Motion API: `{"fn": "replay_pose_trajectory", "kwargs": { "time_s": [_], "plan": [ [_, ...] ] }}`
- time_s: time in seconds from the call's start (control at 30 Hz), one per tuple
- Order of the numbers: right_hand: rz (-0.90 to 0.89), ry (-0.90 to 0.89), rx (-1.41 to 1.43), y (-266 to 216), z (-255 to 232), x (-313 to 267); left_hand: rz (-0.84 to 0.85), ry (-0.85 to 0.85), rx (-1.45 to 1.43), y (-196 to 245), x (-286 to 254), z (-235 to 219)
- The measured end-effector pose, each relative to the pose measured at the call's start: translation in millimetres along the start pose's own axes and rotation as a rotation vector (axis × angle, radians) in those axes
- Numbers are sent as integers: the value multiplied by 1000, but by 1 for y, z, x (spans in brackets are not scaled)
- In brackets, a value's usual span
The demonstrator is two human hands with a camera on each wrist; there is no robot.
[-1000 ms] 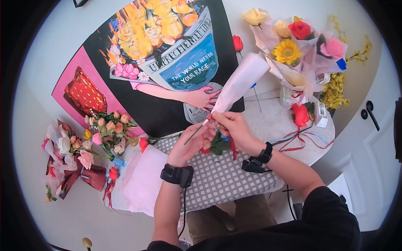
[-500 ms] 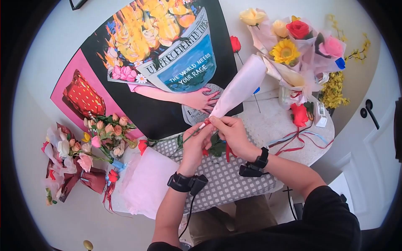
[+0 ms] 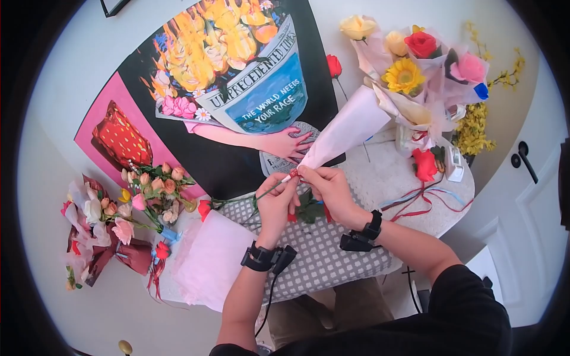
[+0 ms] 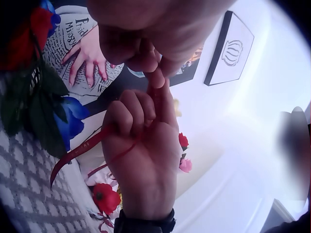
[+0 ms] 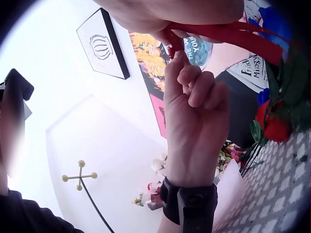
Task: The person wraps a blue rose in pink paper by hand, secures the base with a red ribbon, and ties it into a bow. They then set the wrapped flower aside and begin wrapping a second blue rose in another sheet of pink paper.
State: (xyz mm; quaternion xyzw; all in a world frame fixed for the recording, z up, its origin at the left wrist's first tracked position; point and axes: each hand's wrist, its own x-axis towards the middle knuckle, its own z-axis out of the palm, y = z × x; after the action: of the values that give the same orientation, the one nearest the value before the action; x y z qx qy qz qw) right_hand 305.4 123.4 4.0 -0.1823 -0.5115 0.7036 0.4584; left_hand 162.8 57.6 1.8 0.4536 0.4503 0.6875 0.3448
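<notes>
In the head view, a cone of pale pink wrapping paper [image 3: 350, 126] slants up to the right, a green stem [image 3: 266, 191] coming out of its narrow end. Red ribbon [image 3: 293, 172] is wound round that end. My left hand [image 3: 277, 207] pinches the ribbon there between thumb and forefinger, and my right hand [image 3: 333, 193] pinches it from the other side, the fingertips close together. A loose ribbon tail [image 4: 77, 154] trails from the curled fingers of my right hand [image 4: 143, 136] in the left wrist view. The flower head is hidden by the paper.
Pink paper sheets [image 3: 211, 258] lie on a grey checked cloth [image 3: 332, 261], with red and blue roses [image 4: 73, 116] near the hands. Bouquets stand left [image 3: 107, 225] and right [image 3: 409, 77]. Ribbons [image 3: 424, 199] and a tape dispenser [image 3: 454, 164] lie at right; a painted poster [image 3: 237, 95] leans behind.
My left hand, loosely spread below the stem a second ago, has moved up and right and now pinches at the ribbon. The paper cone has tipped further right since half a second ago.
</notes>
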Motion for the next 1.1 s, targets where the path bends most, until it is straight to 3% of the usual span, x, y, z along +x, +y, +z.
{"fn": "replay_pose_trajectory", "kwargs": {
  "time_s": [0.13,0.4,0.6,0.9,1.1],
  "plan": [
    [4,2,-11,0,-1,1,-14,-54,34,2,3,-6],
    [-27,-27,-14,-4,-4,1,-158,-93,-257,8,6,-7],
    [-62,-3,-58,-7,-1,0,-81,-48,-11,7,8,-10],
    [-196,24,-137,3,-3,6,-17,-81,69,2,14,-19],
    [-153,11,-195,3,-5,4,-126,-218,-129,0,18,-32]
  ]
}}
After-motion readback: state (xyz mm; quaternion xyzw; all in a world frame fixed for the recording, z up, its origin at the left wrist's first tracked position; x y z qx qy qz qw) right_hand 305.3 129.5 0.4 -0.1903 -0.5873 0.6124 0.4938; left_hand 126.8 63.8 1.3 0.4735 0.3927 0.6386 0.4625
